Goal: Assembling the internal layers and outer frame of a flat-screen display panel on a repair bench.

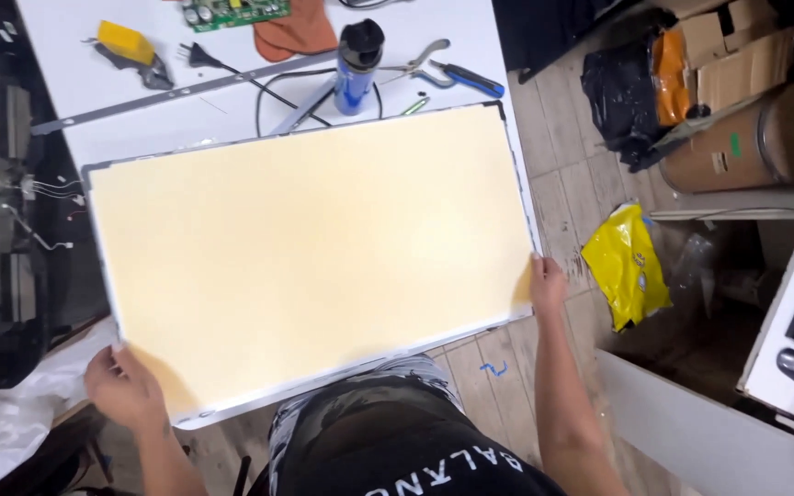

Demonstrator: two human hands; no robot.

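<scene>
the person held a large cream-coloured panel [310,257] with a thin pale frame, lying flat and slightly tilted across the white table [121,101], its near edge overhanging toward the body. the left hand [123,386] gripped the panel's corner at about 7 o'clock, fingers curled round the edge, thumb on top. the right hand [548,283] closed on the corner at about 4 o'clock, fingertips pressed to the rim. the two hands were well apart, one at each near corner, both clamped on the panel.

beyond the panel, at 12 o'clock, a blue and black bottle [357,64] stood upright just beside the far edge. near it, toward 1 o'clock, lay pliers with blue handles [452,72]. a long grey metal strip [176,92] ran across the table at 11 o'clock, with a black cable and plug [232,69] crossing it. a yellow-topped tool [129,50] lay farther off at 11 o'clock, and a green circuit board [236,11] sat at the table's far edge beside an orange cloth [296,32].

on the wooden floor at 3 o'clock lay a yellow bag [627,266]; a black bag [619,96] and a brown cardboard drum [751,138] lay at 2 o'clock.
</scene>
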